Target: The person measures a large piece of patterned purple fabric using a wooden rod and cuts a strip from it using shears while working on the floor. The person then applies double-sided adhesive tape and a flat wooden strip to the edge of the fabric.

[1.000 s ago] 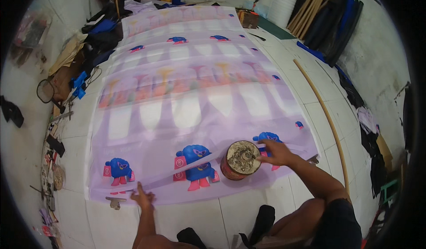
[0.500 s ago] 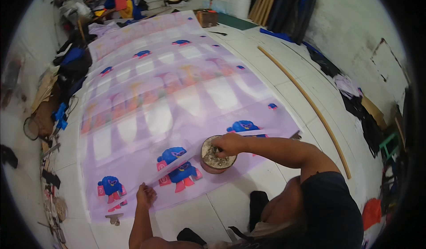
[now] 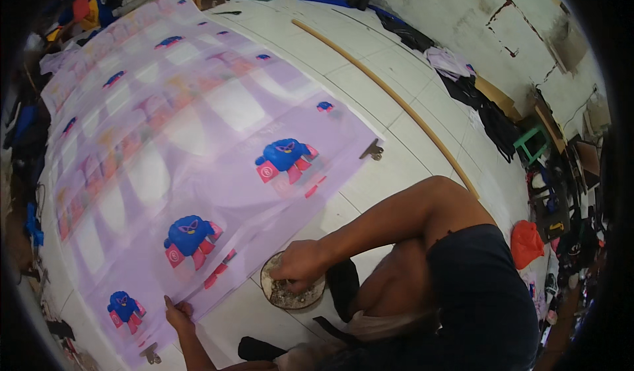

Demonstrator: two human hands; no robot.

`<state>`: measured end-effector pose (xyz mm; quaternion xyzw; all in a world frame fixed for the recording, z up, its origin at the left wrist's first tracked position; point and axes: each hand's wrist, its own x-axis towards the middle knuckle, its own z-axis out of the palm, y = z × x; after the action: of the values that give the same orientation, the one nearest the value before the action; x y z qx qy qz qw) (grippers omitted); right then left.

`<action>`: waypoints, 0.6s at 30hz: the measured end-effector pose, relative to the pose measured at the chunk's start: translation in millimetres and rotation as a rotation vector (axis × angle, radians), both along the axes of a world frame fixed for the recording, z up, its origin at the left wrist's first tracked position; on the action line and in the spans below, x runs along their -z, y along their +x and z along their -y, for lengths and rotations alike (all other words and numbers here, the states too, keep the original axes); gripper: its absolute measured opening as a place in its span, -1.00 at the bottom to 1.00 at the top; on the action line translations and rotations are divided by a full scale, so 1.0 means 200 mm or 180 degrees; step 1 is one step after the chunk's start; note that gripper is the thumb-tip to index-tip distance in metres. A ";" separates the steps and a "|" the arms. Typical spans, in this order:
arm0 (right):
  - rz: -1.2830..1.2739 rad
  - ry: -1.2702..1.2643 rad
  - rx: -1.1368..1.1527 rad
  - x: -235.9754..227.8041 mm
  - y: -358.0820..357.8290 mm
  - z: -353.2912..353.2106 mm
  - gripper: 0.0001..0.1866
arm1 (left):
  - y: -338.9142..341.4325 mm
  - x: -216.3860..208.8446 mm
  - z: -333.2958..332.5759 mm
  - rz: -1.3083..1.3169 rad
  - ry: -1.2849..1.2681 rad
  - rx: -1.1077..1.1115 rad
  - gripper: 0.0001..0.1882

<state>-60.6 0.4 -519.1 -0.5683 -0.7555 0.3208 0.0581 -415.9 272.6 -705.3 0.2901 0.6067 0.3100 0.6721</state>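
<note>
A large lilac printed sheet with blue and pink cartoon figures lies over the tiled floor, seemingly layered, as some figures show double. At its near edge my left hand is closed, pinching the sheet's border. My right hand grips the top of a round, can-shaped weight with a rough, grey, concrete-like filling; whatever handle it has is hidden under my fingers. The weight is on or just above the tiles, beside the near edge. One metal clip sits at the sheet's right corner, another at its near left corner.
A long wooden-coloured pole lies along the floor to the right. Dark fabric, a green stool and a red bag line the right wall. Clutter is heaped along the left side.
My right hand has brought the weight off the sheet, toward me. The raised fold along the sheet's near side has flattened. The view has turned to the right.
</note>
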 end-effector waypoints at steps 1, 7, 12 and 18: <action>-0.0079 -0.0034 -0.0057 0.01 0.00 0.02 -0.63 | 0.00 0.05 0.01 -0.0047 0.0086 0.0046 -0.48; -0.0601 -0.0618 -0.0052 0.04 0.14 -0.03 -0.53 | -0.02 0.09 0.05 -0.0151 0.0213 0.0116 -0.56; 0.0648 0.0194 0.1665 0.03 1.04 -0.19 -0.52 | -0.29 0.07 -0.12 0.0027 -0.0087 0.0444 -0.64; 0.1987 -0.0785 0.4818 0.23 1.91 0.42 -0.45 | -0.17 -0.13 -0.04 -0.0318 -0.0464 0.0761 -0.60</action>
<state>321.4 -84.0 -564.4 -0.9885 -0.1094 0.1029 -0.0169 -449.1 281.5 -680.1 0.3258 0.6214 0.1681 0.6924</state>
